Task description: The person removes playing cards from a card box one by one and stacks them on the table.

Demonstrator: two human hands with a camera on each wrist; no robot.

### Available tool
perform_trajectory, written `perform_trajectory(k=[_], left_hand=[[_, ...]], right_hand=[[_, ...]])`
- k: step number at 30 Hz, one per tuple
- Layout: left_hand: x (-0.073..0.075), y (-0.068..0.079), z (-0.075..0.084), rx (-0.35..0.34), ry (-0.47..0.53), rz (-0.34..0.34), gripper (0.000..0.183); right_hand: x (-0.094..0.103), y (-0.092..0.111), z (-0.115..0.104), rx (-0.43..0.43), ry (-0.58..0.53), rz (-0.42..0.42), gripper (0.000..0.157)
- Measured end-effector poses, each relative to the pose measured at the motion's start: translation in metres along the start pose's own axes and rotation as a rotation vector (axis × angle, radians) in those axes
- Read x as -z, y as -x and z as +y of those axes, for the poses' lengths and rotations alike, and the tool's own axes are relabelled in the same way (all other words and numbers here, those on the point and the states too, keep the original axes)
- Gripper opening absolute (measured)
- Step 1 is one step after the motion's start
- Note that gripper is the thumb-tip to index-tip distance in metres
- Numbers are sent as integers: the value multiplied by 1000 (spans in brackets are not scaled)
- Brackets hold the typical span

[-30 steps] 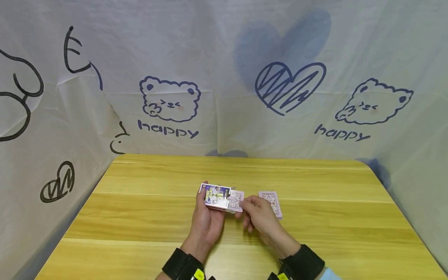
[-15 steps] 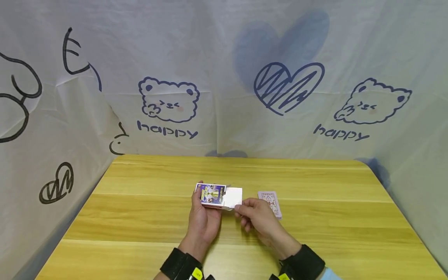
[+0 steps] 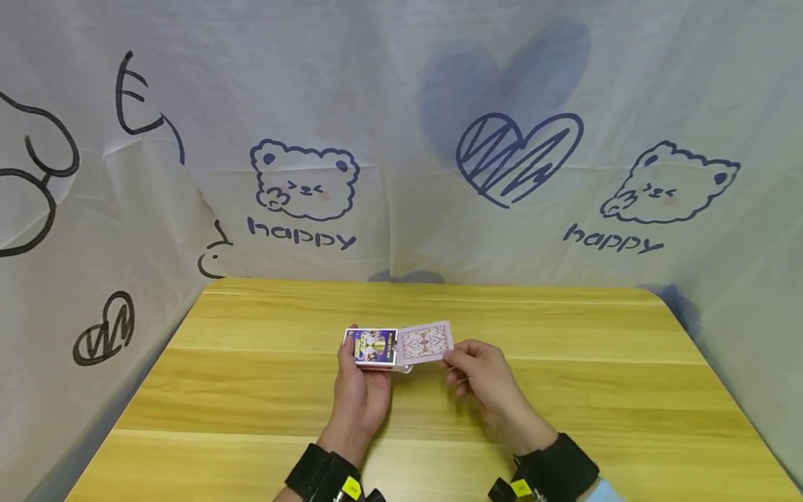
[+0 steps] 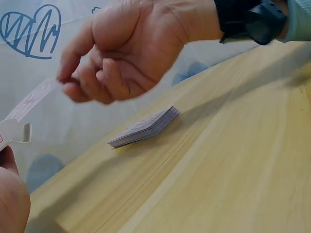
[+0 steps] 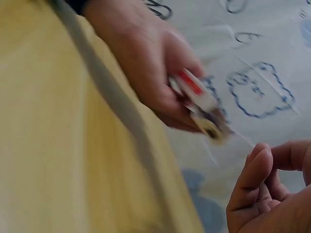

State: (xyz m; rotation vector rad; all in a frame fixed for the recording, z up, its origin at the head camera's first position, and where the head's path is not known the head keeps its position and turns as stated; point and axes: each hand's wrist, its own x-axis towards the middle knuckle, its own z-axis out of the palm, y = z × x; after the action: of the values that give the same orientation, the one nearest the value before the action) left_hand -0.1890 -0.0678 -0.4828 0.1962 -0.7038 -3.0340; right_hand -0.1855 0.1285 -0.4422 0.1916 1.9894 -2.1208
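My left hand (image 3: pixel 362 397) holds a playing card box (image 3: pixel 374 347) with a purple and gold picture on its face, just above the table. A pink-patterned playing card (image 3: pixel 425 341) sticks out of the box's right end, slightly tilted up. Between thumb and fingers, my right hand (image 3: pixel 486 380) pinches the card's lower right corner. In the right wrist view the card (image 5: pixel 242 139) shows nearly edge-on between box and fingertips. A squared stack of playing cards (image 4: pixel 145 128) lies on the table below the right hand; that hand hides it in the head view.
The wood-grain table (image 3: pixel 251 390) spreads around both hands. White cloth with drawn bears and hearts (image 3: pixel 521 160) hangs behind it and at both sides.
The box in my left hand has shifted left. My right hand has moved right, drawing out a patterned card, where a plain white piece showed half a second ago.
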Motion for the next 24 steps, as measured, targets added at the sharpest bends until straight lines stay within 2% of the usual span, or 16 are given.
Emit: perform_trajectory(k=[5, 11, 16, 24], left_hand=[[2, 1, -1, 24, -10, 3, 53], [2, 3, -3, 43, -44, -12, 60], [1, 5, -4, 61, -30, -12, 57], [0, 8, -4, 89, -34, -3, 56]], right_hand=[[24, -5, -15, 43, 32, 46, 24], [49, -12, -22, 74, 59, 119, 31], [69, -20, -21, 55, 94, 153, 34], [94, -35, -11, 3, 273, 152, 33]])
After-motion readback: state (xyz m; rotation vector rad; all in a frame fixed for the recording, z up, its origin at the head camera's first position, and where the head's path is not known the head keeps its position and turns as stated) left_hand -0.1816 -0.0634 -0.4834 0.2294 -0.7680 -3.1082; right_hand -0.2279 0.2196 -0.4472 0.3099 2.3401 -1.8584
